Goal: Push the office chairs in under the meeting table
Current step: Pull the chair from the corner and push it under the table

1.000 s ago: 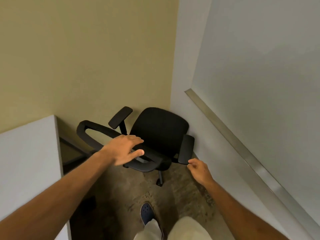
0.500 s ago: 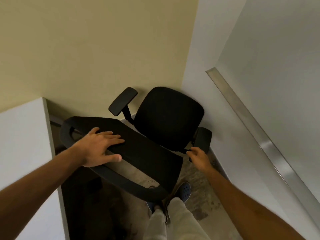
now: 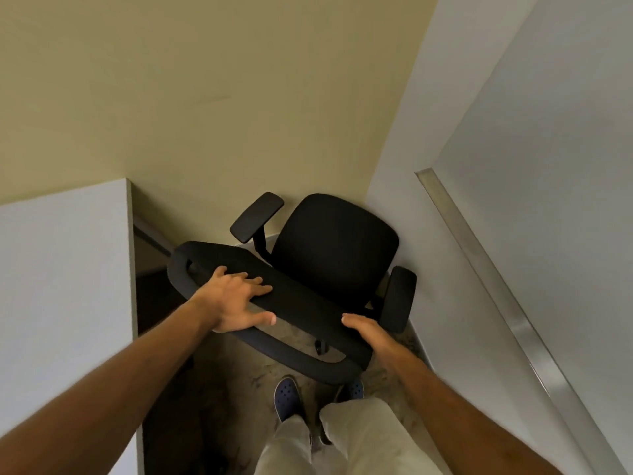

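Observation:
A black office chair (image 3: 335, 248) stands in the corner, its seat facing the beige wall and its backrest toward me. My left hand (image 3: 236, 301) lies over the top rail of the backrest (image 3: 298, 303), fingers across the rail and thumb under its near edge. My right hand (image 3: 368, 332) holds the right end of the same rail, just short of the right armrest (image 3: 399, 298). The left armrest (image 3: 257, 216) sticks up near the wall. The white meeting table (image 3: 61, 282) fills the left side, its edge beside the chair.
A beige wall closes off the far side. On the right runs a white wall with a metal rail (image 3: 513, 303) along a whiteboard. My feet in dark blue clogs (image 3: 287, 397) stand on the mottled floor just behind the chair.
I have stepped up to the chair. My left hand settled onto the backrest rail, and my right hand moved from near the right armrest onto the rail's right end.

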A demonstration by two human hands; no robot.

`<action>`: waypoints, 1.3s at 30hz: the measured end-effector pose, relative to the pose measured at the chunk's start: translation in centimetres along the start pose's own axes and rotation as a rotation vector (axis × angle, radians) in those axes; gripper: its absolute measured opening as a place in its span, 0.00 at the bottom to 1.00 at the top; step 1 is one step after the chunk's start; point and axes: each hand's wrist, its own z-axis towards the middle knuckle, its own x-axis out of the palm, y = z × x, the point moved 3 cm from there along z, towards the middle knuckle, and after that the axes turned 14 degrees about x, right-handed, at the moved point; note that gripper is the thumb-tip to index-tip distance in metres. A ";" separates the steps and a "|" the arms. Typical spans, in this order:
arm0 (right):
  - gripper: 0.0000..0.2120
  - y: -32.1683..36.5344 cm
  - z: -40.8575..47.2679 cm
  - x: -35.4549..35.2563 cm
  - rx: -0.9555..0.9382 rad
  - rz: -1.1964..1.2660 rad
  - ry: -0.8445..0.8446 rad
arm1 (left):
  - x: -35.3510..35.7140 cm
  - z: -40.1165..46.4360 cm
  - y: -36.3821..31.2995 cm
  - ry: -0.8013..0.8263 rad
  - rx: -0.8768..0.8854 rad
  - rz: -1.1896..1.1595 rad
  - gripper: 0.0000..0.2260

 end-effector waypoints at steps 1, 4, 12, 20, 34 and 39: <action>0.23 -0.5 -0.3 -0.2 0.009 -0.006 0.008 | 0.6 -0.3 -0.8 0.003 -0.012 -0.017 0.48; 0.23 -2.2 -1.3 -1.1 -0.004 -0.045 0.023 | 2.5 -1.8 -3.4 -0.031 -0.051 -0.061 0.44; 0.20 -8.1 -2.2 -3.1 -0.077 -0.104 0.079 | 10.5 -6.6 -11.6 -0.173 -0.232 -0.222 0.47; 0.15 -11.8 -4.0 -4.8 -0.162 -0.060 0.120 | 17.4 -10.3 -21.9 -0.334 -0.422 -0.347 0.43; 0.19 -7.4 -3.6 1.3 -0.187 -0.237 0.133 | 20.9 -14.5 -23.5 -0.428 -0.658 -0.518 0.42; 0.19 -3.0 -2.5 4.5 -0.218 -0.295 0.105 | 21.1 -14.7 -21.9 -0.413 -0.695 -0.566 0.41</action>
